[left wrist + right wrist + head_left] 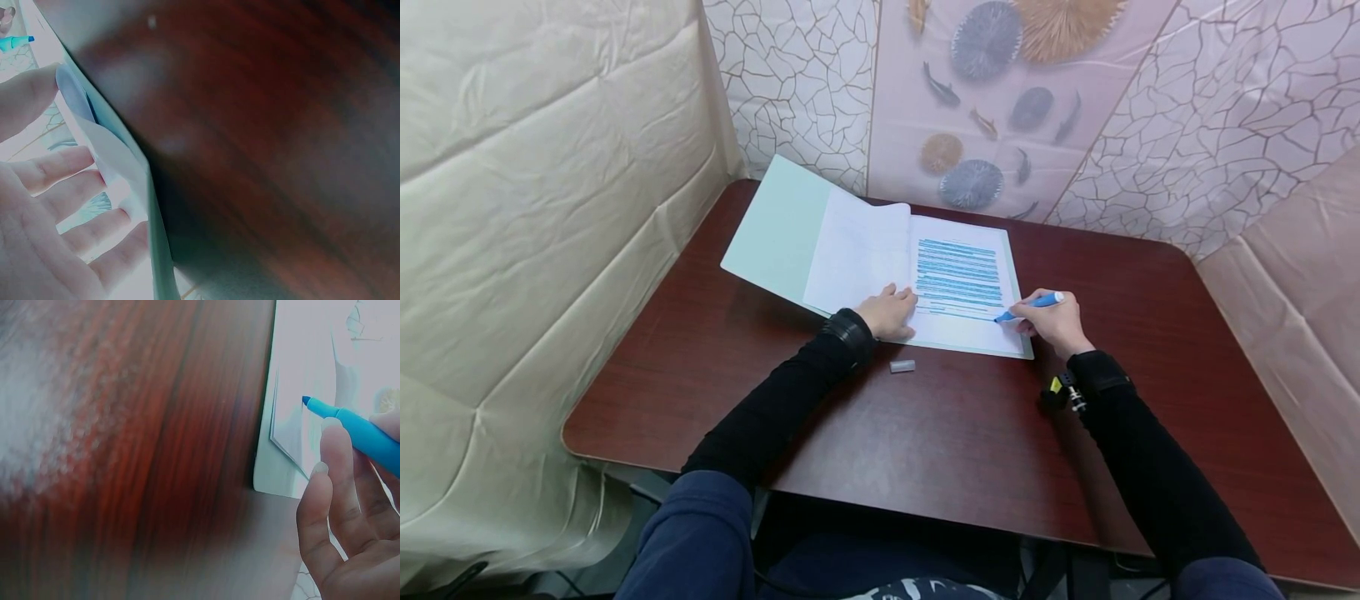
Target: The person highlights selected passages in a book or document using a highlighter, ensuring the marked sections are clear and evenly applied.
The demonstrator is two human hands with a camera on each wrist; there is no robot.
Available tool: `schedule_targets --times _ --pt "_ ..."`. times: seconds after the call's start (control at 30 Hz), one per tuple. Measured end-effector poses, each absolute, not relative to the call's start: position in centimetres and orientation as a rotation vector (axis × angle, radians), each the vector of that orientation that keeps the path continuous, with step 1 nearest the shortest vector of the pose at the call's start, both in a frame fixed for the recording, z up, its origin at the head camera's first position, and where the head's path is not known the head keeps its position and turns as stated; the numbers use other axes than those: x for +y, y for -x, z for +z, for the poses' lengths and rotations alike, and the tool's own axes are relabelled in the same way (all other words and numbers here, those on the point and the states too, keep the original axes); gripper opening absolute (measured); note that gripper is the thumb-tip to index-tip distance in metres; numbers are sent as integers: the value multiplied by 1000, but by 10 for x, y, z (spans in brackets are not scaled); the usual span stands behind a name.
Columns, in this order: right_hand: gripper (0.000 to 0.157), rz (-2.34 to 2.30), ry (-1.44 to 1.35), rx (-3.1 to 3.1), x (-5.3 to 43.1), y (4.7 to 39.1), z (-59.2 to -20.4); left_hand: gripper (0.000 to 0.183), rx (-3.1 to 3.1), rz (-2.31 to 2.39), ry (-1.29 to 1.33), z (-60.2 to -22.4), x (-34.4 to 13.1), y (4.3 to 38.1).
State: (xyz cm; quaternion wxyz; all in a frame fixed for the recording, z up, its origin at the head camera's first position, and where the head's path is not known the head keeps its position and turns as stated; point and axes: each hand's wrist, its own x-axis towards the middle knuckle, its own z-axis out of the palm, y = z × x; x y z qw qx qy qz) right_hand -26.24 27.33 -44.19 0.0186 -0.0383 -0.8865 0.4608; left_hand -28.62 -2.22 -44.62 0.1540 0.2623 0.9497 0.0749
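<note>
A pale green folder (782,221) lies open on the table, with paper sheets inside. The right-hand sheet (958,330) carries many lines marked in blue. My left hand (889,313) rests on the papers by the fold, fingers spread; in the left wrist view the fingers (53,169) stretch across the pages at the folder's edge. My right hand (1060,323) grips a blue highlighter (1037,305) between thumb and fingers, its tip at the lower right of the marked text. In the right wrist view the highlighter's blue tip (306,400) is uncapped and near the sheet.
A small grey, translucent cap (902,366) lies on the dark red-brown table (925,450) in front of the folder. A patterned cloth (977,125) hangs behind the table, and a cream cover (550,208) stands along its left side.
</note>
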Motion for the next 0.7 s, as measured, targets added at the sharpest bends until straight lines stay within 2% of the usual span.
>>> schedule_targets --times 0.7 --pt "27 1410 129 -2759 276 261 -441 68 2740 203 -770 -437 -25 277"
